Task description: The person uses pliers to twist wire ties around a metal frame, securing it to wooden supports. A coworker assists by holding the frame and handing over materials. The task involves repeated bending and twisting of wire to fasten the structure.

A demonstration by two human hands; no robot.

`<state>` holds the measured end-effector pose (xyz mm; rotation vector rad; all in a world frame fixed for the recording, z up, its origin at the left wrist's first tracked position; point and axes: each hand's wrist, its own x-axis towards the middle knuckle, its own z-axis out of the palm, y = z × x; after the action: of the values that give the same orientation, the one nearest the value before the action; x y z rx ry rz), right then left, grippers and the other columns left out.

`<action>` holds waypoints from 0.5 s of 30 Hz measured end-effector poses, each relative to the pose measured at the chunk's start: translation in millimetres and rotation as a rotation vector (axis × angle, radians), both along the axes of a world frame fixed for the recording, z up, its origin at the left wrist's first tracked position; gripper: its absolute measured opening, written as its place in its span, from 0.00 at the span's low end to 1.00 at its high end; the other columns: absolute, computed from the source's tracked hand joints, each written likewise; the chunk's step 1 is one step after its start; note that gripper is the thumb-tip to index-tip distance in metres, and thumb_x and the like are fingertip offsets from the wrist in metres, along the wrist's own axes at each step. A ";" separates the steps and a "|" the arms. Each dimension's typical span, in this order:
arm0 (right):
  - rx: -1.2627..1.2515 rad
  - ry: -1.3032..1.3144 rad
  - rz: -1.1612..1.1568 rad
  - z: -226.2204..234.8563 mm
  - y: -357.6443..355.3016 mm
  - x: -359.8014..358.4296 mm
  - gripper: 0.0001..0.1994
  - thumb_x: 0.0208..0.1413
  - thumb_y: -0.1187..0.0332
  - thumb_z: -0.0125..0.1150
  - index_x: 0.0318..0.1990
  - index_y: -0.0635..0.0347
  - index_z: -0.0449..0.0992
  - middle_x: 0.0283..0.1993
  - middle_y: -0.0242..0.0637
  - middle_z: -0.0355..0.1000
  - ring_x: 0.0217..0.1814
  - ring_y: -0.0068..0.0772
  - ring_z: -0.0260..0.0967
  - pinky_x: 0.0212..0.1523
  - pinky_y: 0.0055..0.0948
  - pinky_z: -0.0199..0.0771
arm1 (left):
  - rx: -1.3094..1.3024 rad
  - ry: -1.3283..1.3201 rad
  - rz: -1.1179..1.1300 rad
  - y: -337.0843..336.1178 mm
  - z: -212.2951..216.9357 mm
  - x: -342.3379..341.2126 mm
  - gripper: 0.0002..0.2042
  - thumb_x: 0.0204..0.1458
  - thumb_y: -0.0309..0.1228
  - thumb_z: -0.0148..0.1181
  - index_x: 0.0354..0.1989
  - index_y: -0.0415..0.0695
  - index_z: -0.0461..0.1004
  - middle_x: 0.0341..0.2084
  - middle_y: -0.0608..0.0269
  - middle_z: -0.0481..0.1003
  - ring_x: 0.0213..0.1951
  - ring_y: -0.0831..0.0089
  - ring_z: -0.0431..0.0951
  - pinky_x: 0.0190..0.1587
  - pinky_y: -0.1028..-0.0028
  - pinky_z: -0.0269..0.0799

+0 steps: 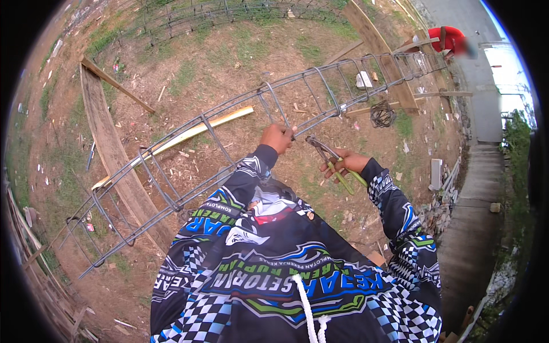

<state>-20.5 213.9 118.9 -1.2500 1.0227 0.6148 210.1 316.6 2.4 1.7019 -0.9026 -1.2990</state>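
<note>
The left hand (278, 137) is closed around a bar of the rebar cage (229, 123); the right hand (347, 162) grips green-handled pliers (333, 162).

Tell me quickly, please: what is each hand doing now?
Left hand: closed on a bar of the steel rebar cage.
Right hand: closed, holding pincers with green handles.

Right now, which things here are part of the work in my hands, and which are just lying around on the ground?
In use:
- rebar cage, gripped by the left hand
- green-handled pincers in the right hand

Lying about:
- coil of tie wire
- long wooden plank
- pale wooden strip
- second rebar cage at the far edge
- wood scraps on the dirt
</note>
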 end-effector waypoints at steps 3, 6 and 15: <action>0.030 0.068 0.164 -0.6 -6.2 10.9 0.39 0.49 0.77 0.50 0.71 0.51 0.46 0.54 0.43 0.71 0.49 0.37 0.76 0.40 0.36 0.78 | 0.011 0.035 -0.004 2.4 6.7 -1.5 0.22 0.57 0.47 0.55 0.26 0.36 0.80 0.14 0.59 0.77 0.15 0.73 0.77 0.20 0.70 0.72; 0.034 0.114 0.302 3.7 -18.7 30.0 0.39 0.52 0.78 0.51 0.72 0.49 0.44 0.56 0.40 0.72 0.50 0.34 0.76 0.37 0.31 0.79 | 0.006 0.073 -0.001 3.6 5.8 0.0 0.22 0.58 0.46 0.55 0.26 0.37 0.80 0.15 0.59 0.77 0.14 0.72 0.77 0.20 0.70 0.72; 0.025 0.307 0.417 31.7 -17.2 73.7 0.35 0.57 0.70 0.54 0.71 0.49 0.47 0.52 0.43 0.73 0.48 0.37 0.76 0.39 0.34 0.81 | -0.008 0.063 0.020 0.6 -3.9 -3.4 0.25 0.57 0.47 0.56 0.15 0.38 0.77 0.09 0.59 0.74 0.14 0.68 0.77 0.26 0.68 0.75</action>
<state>53.3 196.7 150.6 -1.3851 1.0036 1.1657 206.6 317.2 -1.5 1.6505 -0.8515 -1.3261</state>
